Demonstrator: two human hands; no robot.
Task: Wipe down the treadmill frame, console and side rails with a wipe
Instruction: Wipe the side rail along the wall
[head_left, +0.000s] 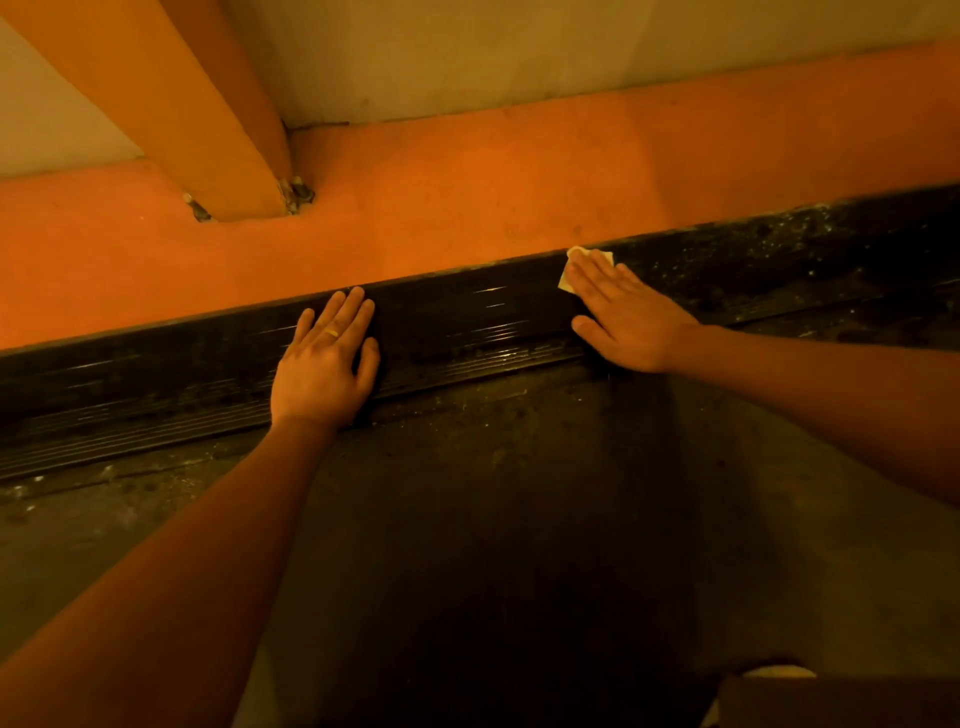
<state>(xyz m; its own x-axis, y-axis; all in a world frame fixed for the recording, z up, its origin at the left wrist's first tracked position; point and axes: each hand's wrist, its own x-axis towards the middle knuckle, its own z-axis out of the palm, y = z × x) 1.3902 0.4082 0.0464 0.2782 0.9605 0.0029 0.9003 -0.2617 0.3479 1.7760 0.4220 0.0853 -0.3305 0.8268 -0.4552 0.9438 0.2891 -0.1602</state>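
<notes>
A black ribbed side rail (467, 322) of the treadmill runs across the view from lower left to upper right. My left hand (324, 364) rests flat on it with straight fingers and a ring on one finger. Farther right, my right hand (623, 312) presses a small pale wipe (589, 257) flat onto the rail; only the wipe's far edge shows past my fingertips. The rail looks glossy between my hands and dusty with white specks to the right of the wipe. The dark walking belt (493, 519) lies below the rail.
An orange floor strip (467, 182) runs along the rail's far side, with a pale wall behind. An orange post (208, 130) bolted to the floor stands at upper left. A dark box-like edge (831, 701) shows at the bottom right.
</notes>
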